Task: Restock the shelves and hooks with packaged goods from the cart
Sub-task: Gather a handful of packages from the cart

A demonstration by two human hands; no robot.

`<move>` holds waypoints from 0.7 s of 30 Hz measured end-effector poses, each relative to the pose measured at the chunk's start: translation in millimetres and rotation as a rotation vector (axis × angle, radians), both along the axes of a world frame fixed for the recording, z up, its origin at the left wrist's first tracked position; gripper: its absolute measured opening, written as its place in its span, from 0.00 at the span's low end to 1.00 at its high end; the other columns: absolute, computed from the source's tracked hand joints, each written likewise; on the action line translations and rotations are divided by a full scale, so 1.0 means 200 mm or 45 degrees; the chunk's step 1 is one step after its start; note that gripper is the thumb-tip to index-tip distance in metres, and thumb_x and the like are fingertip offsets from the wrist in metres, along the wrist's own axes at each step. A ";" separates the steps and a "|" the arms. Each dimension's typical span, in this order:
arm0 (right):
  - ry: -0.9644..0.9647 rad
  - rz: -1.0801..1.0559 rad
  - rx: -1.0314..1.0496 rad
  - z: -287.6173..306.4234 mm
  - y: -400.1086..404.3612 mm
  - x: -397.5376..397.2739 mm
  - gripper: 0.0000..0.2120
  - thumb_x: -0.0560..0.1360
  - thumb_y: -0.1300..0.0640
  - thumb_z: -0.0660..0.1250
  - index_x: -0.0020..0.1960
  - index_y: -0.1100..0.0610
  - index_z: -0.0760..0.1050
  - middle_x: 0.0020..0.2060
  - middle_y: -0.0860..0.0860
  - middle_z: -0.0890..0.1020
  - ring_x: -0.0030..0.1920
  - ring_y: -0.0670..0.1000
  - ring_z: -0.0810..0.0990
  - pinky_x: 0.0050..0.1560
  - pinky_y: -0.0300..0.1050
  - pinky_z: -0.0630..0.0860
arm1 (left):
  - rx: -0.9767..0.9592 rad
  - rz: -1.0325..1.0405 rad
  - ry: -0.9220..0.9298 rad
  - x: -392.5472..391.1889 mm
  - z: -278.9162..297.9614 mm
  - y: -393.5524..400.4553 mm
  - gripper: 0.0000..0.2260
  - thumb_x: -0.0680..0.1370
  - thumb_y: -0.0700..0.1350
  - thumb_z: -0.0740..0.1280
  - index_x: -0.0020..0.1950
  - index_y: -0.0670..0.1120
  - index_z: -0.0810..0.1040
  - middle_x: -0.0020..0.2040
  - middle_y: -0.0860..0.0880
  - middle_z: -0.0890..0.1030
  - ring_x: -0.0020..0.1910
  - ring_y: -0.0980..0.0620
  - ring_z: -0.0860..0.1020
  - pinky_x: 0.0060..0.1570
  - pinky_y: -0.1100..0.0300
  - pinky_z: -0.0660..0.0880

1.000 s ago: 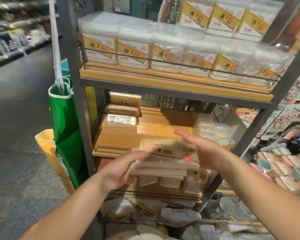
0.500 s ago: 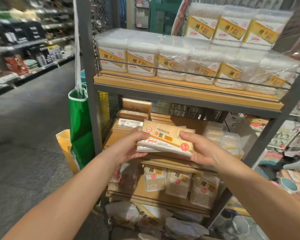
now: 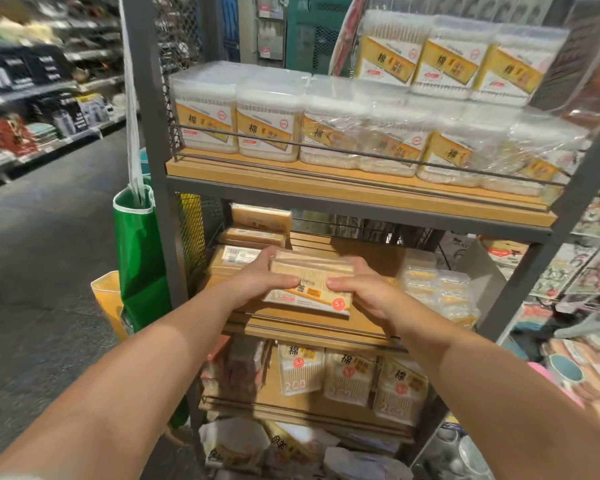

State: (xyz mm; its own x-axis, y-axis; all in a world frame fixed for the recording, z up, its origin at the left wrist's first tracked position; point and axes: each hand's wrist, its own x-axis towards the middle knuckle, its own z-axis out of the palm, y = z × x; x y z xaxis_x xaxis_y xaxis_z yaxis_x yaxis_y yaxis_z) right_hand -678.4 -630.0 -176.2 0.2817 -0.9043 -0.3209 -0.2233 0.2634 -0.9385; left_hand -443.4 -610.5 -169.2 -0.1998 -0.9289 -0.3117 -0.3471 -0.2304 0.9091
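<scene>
Plastic-wrapped toothpick pack (image 3: 310, 289) seemingly lower, shelfward.

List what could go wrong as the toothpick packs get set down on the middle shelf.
1. Both hands, left hand and right hand, grip the toothpick packs only at the ends; if it is a loose stack, the middle could slip out.
2. The stack of boxes sits close on the left; a push inward may knock it.
3. The clear-wrapped packs on the right crowd the gap, so placement may snag.

Dim warm light – glare on plastic wrap (upper shelf); edges blurred, bowed.
</scene>
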 end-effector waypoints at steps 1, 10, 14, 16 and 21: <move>0.081 0.033 -0.017 -0.02 0.01 0.00 0.38 0.64 0.63 0.79 0.67 0.57 0.62 0.59 0.59 0.78 0.56 0.57 0.82 0.58 0.55 0.79 | -0.007 -0.038 -0.068 0.01 -0.01 -0.01 0.33 0.71 0.45 0.76 0.71 0.53 0.63 0.59 0.51 0.78 0.59 0.51 0.78 0.61 0.55 0.75; 0.193 0.176 -0.097 -0.14 -0.02 0.10 0.38 0.71 0.61 0.76 0.71 0.51 0.56 0.58 0.54 0.77 0.57 0.50 0.80 0.56 0.44 0.79 | -0.146 0.016 -0.167 0.12 -0.04 0.01 0.43 0.75 0.52 0.72 0.80 0.53 0.47 0.77 0.48 0.62 0.73 0.47 0.65 0.64 0.58 0.64; 0.277 0.311 -0.139 -0.17 -0.02 0.21 0.36 0.72 0.62 0.74 0.70 0.52 0.54 0.57 0.51 0.73 0.54 0.46 0.78 0.48 0.36 0.78 | -0.370 0.004 -0.556 0.20 -0.04 0.05 0.37 0.74 0.70 0.54 0.79 0.52 0.58 0.79 0.50 0.57 0.78 0.49 0.56 0.74 0.48 0.55; 0.296 0.348 -0.150 -0.17 -0.02 0.28 0.31 0.75 0.62 0.71 0.67 0.51 0.55 0.55 0.48 0.72 0.51 0.44 0.77 0.43 0.31 0.75 | -0.440 -0.057 -0.848 0.23 -0.07 0.05 0.40 0.71 0.72 0.43 0.78 0.53 0.61 0.80 0.51 0.56 0.78 0.50 0.51 0.76 0.47 0.48; 0.205 0.330 -0.051 -0.17 0.01 0.43 0.29 0.78 0.31 0.53 0.72 0.47 0.60 0.57 0.43 0.75 0.56 0.42 0.75 0.58 0.39 0.69 | -0.472 -0.001 -1.125 0.27 -0.05 0.07 0.29 0.81 0.63 0.41 0.77 0.53 0.63 0.79 0.51 0.59 0.79 0.50 0.47 0.75 0.42 0.40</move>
State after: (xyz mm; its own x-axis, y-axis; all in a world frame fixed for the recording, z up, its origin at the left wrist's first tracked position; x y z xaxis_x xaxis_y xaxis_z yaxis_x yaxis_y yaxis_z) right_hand -593.0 -628.9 -209.2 0.4529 -0.8218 -0.3457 -0.4250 0.1418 -0.8940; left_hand -390.3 -596.9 -179.7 -0.0338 -0.9988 -0.0359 -0.9426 0.0199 0.3334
